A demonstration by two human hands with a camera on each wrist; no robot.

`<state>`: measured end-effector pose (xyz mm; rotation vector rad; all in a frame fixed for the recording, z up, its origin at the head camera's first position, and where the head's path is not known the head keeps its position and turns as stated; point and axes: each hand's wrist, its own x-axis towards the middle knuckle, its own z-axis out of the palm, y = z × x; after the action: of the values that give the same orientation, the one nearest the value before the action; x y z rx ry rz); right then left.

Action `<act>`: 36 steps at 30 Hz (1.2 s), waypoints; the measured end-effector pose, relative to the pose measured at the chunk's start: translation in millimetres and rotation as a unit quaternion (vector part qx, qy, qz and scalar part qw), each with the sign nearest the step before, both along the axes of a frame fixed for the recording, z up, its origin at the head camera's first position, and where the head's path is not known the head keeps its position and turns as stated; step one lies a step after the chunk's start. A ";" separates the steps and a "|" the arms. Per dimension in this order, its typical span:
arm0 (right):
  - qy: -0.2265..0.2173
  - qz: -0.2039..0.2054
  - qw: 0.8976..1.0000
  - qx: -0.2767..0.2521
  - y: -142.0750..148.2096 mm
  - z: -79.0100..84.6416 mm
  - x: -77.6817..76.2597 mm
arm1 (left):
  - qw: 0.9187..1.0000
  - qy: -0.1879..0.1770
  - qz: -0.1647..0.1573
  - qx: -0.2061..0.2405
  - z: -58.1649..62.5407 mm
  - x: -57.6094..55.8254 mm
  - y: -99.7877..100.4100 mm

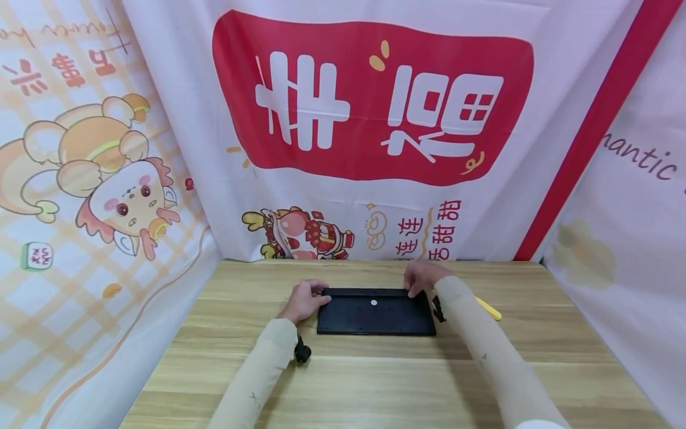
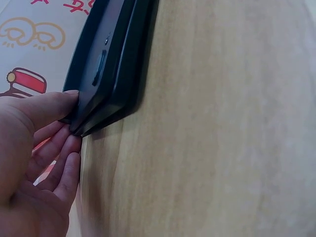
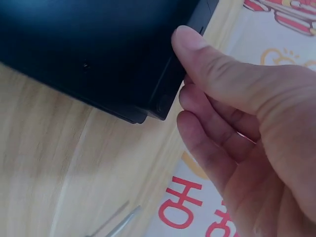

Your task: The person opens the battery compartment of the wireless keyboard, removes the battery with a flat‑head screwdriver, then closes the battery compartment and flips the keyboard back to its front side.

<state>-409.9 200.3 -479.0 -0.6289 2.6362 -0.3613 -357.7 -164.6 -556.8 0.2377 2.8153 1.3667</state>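
A black keyboard (image 1: 370,320) lies face down on the wooden table, its plain underside up, with a small white round sticker (image 1: 374,302) near its raised far edge. My left hand (image 1: 303,301) pinches the far left corner, thumb on top and fingers at the outer side. At the far right corner, my right hand (image 1: 426,277) grips the edge between thumb and fingers. Small screws show in the underside of the keyboard (image 3: 98,54) in the right wrist view. The fingertips behind the edge are partly hidden there.
A yellow stick-like handle (image 1: 489,308) lies right of the keyboard, partly behind my right forearm. A thin metal shaft (image 3: 124,221) shows in the right wrist view. The wooden table (image 1: 370,387) ends at a printed cloth (image 1: 375,208) behind; cloths hang on both sides too.
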 end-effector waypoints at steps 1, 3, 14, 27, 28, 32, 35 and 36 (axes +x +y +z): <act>-0.007 -0.009 1.000 -0.004 0.6 -0.5 -0.8 | 1.000 0.000 0.001 -0.001 -0.1 -0.1 -0.1; -0.021 -0.026 0.999 -0.010 1.1 -1.1 -2.0 | 1.000 -0.003 0.003 -0.001 -0.4 -0.5 -0.2; -0.079 -0.065 0.995 -0.019 5.6 -3.1 -8.5 | 1.000 -0.003 -0.002 0.011 0.0 1.2 3.1; -0.032 -0.059 0.997 -0.041 6.2 -6.4 -1.9 | 1.000 -0.002 0.007 0.002 -0.1 1.3 0.1; -0.021 -0.049 0.997 -0.051 7.4 -7.0 0.6 | 1.000 -0.002 0.006 0.002 0.3 1.9 0.2; 0.026 -0.016 0.994 -0.108 13.9 -12.4 8.4 | 1.000 -0.002 0.003 0.009 1.0 2.2 -0.4; 0.057 0.006 0.987 -0.147 19.3 -19.8 11.9 | 1.000 0.000 0.004 0.008 0.1 0.9 -0.9; 0.069 0.016 0.985 -0.156 20.8 -22.2 13.0 | 1.000 0.001 0.004 0.008 -0.4 0.5 -0.9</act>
<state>-396.9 221.1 -501.3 -0.8200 2.7193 -0.7556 -357.2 -165.5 -557.2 0.2280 2.8113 1.3930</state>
